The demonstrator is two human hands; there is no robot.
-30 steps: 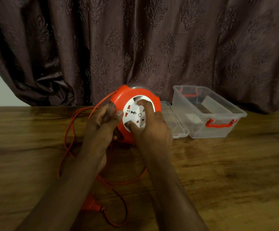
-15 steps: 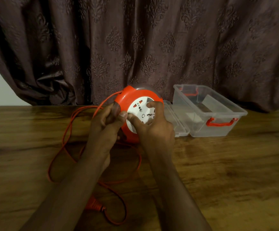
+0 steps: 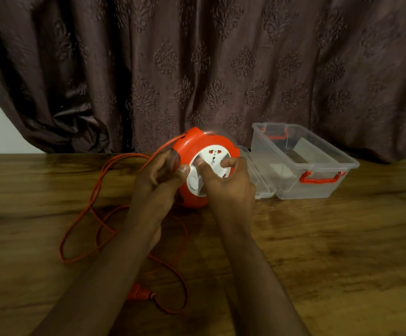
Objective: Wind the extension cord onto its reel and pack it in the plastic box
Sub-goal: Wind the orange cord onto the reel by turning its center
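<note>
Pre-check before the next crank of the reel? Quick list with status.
1. Left hand grips the orange reel rim: ok.
2. Right hand fingers on the white socket disc: ok.
3. Cord fully wound: not ok, loops lie on the table.
4. Loose cord free of knots: cannot tell, forearms cover part.
5. Plug free on the table: ok.
6. Plastic box open: ok.

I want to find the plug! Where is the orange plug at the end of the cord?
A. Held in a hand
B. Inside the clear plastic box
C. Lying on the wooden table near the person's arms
C: the orange plug lies on the wooden table, beside the left forearm.
</note>
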